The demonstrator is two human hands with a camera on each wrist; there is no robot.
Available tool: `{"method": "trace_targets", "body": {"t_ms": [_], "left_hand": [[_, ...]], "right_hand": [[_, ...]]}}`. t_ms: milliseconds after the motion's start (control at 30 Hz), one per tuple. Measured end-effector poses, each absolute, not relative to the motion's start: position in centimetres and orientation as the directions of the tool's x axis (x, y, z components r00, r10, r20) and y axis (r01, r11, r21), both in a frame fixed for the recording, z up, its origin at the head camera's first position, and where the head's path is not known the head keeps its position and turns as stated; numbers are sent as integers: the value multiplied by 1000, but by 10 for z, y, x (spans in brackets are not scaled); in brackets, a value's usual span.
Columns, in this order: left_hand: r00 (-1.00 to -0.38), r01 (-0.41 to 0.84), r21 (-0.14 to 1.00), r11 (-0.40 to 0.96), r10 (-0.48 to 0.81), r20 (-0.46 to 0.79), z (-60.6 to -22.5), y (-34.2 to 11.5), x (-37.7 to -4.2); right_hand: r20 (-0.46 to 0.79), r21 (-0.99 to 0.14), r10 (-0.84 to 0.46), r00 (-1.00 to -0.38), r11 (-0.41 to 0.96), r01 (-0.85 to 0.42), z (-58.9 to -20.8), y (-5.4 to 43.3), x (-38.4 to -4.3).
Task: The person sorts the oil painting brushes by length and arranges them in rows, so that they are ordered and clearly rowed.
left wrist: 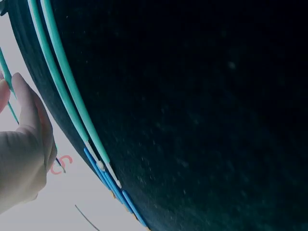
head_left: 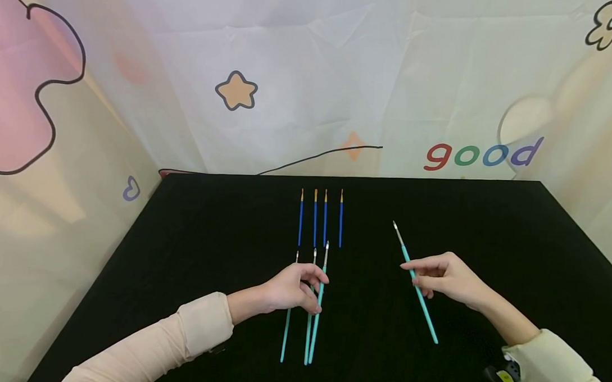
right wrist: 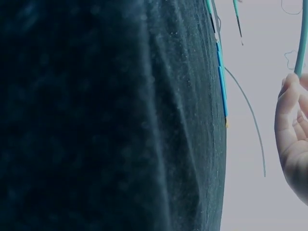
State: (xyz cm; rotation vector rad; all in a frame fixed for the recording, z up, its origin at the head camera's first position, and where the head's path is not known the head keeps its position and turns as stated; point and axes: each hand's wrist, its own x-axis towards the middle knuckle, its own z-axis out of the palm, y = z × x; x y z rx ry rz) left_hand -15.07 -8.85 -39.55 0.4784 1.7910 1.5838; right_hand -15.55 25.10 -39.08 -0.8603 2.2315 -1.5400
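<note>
Between thumb and fingers, my left hand (head_left: 292, 289) pinches a teal paintbrush (head_left: 315, 334), its pale tip pointing to the back of the table. That same paintbrush (left wrist: 5, 70) shows above the cloth in the left wrist view. Below and beside this hand lie two more teal paintbrushes (head_left: 285, 336), partly hidden by it. Off to the right, my right hand (head_left: 449, 280) pinches another teal paintbrush (head_left: 426, 314) by its handle, tilted with the tip toward the back left. Farther back, several blue paintbrushes (head_left: 300, 222) with golden tips lie side by side in a row.
A black cloth (head_left: 183, 237) covers the table. Behind it hangs a pale printed curtain (head_left: 300, 56) with a star and the word "good". By the right sleeve sits a dark device (head_left: 502, 378) with a yellow label.
</note>
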Motion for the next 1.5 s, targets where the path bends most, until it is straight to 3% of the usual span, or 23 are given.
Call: {"method": "trace_targets", "body": {"t_ms": [533, 833, 1067, 1300, 1500], "left_hand": [[-733, -137, 935, 327, 602, -318, -402, -78, -145], [-752, -169, 919, 356, 556, -353, -402, -75, -145], [-756, -139, 914, 382, 555, -347, -400, -74, -146], [-750, -135, 912, 388, 561, -350, -400, -74, -146], [-753, -132, 910, 392, 557, -349, -402, -74, -147]], "right_hand": [[55, -937, -652, -756, 227, -264, -390, 239, -156], [-42, -944, -647, -762, 274, -181, -395, 222, -154], [-123, -935, -674, -728, 324, -143, -402, 202, -152], [-127, -940, -677, -725, 315, -129, -409, 190, -150], [-175, -956, -681, -711, 289, -42, -412, 182, -148]]}}
